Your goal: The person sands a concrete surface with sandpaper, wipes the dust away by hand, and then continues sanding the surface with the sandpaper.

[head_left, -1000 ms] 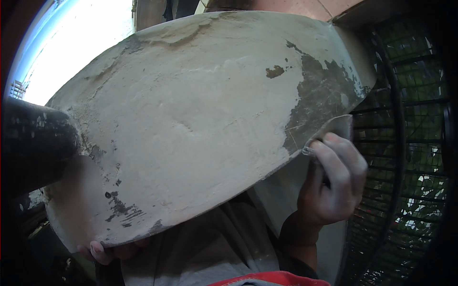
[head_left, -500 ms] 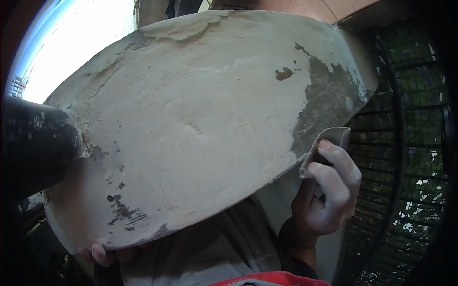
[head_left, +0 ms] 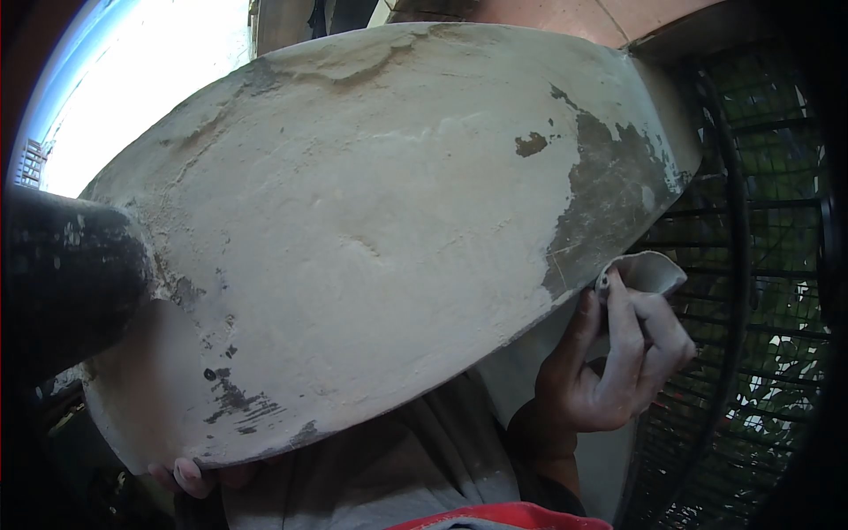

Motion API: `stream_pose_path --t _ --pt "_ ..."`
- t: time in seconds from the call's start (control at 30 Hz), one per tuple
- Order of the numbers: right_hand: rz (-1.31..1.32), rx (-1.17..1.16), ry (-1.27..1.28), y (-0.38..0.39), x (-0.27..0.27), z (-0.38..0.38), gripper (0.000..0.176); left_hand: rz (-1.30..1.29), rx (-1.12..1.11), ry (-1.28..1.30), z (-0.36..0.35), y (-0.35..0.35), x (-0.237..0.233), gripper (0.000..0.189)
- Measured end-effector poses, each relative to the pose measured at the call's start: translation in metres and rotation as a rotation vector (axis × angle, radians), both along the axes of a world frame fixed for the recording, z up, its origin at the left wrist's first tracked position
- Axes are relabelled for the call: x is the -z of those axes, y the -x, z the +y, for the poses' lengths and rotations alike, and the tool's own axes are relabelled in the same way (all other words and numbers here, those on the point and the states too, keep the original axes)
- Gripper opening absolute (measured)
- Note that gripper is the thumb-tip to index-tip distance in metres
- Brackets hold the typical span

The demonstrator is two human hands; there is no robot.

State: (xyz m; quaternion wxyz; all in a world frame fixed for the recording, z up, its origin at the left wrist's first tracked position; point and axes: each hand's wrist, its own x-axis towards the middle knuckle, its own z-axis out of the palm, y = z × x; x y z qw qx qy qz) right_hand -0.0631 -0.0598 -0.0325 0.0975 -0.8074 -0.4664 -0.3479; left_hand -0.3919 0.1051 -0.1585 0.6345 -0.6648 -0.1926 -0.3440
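Observation:
A large pale oval board (head_left: 353,238), with dark worn patches at its right end and lower left, fills the middle of the view. At its lower left edge the fingertips of my left hand (head_left: 190,475) curl round the rim; the rest of that hand is hidden beneath. My right hand (head_left: 623,353), dusty white, pinches a curled piece of sandpaper (head_left: 654,272) between thumb and fingers, beside the board's lower right edge.
A thick dark pipe (head_left: 75,274) meets the board at the left. Black metal grating (head_left: 768,265) with leaves behind it stands at the right. Pinkish tiles (head_left: 565,19) lie beyond the far edge.
My right hand has moved a little to the right with the sandpaper, which is now turned and curled differently. My left hand still holds the rim.

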Motion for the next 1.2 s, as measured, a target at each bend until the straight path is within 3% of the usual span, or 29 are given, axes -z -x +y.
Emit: stream_pose_path --t 0.1,0.2,0.3,0.4,0.43,0.53,0.63,0.73,0.77,0.83,0.93,0.97,1.1,1.2 --pt "0.046 -0.089 -0.053 -0.003 0.008 -0.002 0.011 -0.023 -0.003 -0.020 0.002 0.000 -0.001 0.065" --pt "0.104 -0.185 -0.106 -0.009 0.014 0.002 0.027 -0.154 0.126 0.091 0.000 0.032 0.022 0.065" --pt "0.239 -0.336 -0.258 -0.013 0.021 0.006 0.015 -0.182 0.137 0.113 -0.001 0.038 0.026 0.065" --pt "0.375 -0.413 -0.344 -0.028 0.032 -0.004 0.028 -0.226 0.098 0.151 -0.006 0.030 0.022 0.065" --pt "0.142 -0.451 -0.225 -0.042 0.034 -0.010 0.025 -0.243 0.088 0.164 -0.005 0.032 0.021 0.065" --pt "-0.230 -0.467 -0.097 -0.066 0.051 -0.015 0.029 -0.059 0.119 0.083 -0.003 0.053 0.021 0.064" --pt "-0.456 -0.555 -0.186 -0.107 0.075 0.017 0.045 -0.186 0.080 0.192 -0.012 0.053 0.028 0.063" --pt "-0.687 -0.615 -0.452 -0.115 0.091 0.032 0.049 -0.130 0.137 0.264 -0.007 0.074 0.035 0.060" --pt "-0.424 -0.632 -0.369 -0.104 0.095 0.014 0.046 -0.106 0.145 0.244 -0.008 0.072 0.031 0.060" --pt "-0.163 -0.641 -0.285 -0.081 0.086 -0.005 0.042 -0.083 0.153 0.224 -0.007 0.072 0.026 0.060" --pt "-0.168 -0.440 -0.087 -0.044 0.042 -0.006 0.033 -0.037 0.156 0.202 -0.005 0.073 0.028 0.061" --pt "-0.043 -0.412 -0.073 -0.035 0.027 -0.004 0.028 -0.068 0.130 0.187 -0.006 0.075 0.033 0.061" --pt "0.265 -0.400 -0.092 -0.021 0.005 0.013 0.015 -0.148 0.099 0.073 -0.001 0.001 0.007 0.061" --pt "0.318 -0.408 -0.057 -0.019 -0.003 0.006 0.015 -0.132 0.012 0.027 -0.003 -0.010 0.004 0.063"
